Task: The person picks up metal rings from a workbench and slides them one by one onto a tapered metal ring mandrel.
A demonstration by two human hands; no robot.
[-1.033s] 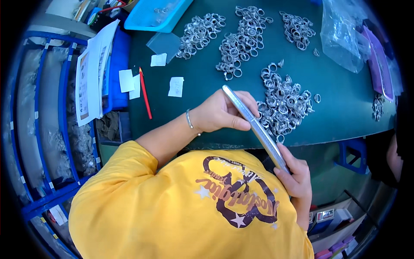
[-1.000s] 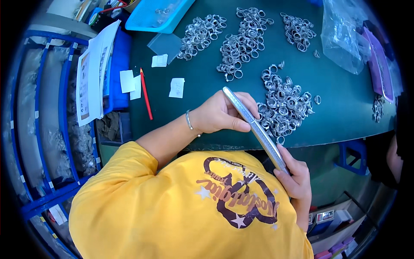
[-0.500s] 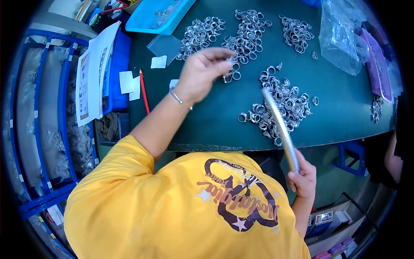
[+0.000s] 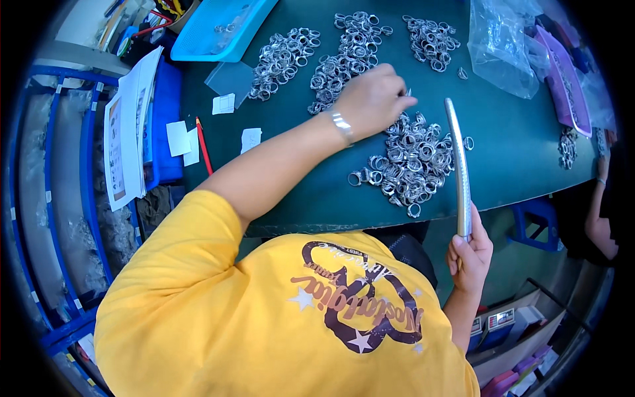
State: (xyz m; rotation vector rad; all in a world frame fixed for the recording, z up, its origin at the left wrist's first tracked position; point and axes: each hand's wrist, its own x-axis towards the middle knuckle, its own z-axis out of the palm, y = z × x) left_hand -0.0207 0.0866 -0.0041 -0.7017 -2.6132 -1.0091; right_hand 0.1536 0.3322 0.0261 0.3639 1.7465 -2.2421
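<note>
My right hand (image 4: 471, 255) is closed round the lower end of a long tapered metal ring mandrel (image 4: 459, 165), held almost upright at the table's near edge. My left hand (image 4: 376, 99) hovers at the far side of the near pile of silver rings (image 4: 417, 159), its fingers curled in a pinch. A small ring (image 4: 409, 92) shows right beside its thumb and forefinger; what lies between the fingertips is hidden. Beyond this hand are a middle heap of rings (image 4: 354, 53), a left heap (image 4: 286, 56) and a right heap (image 4: 433, 41).
A light blue basket (image 4: 198, 49) stands at the far left, beside a clear bag (image 4: 228, 79). A red pencil (image 4: 204, 147) and paper slips lie nearby. To the right are a plastic bag (image 4: 503, 53), a purple basket (image 4: 562, 79) and another person's arm (image 4: 600, 218).
My left hand has moved right, from the middle heap to the far side of the near pile. The mandrel has swung upright and right, off the pile, in my right hand.
</note>
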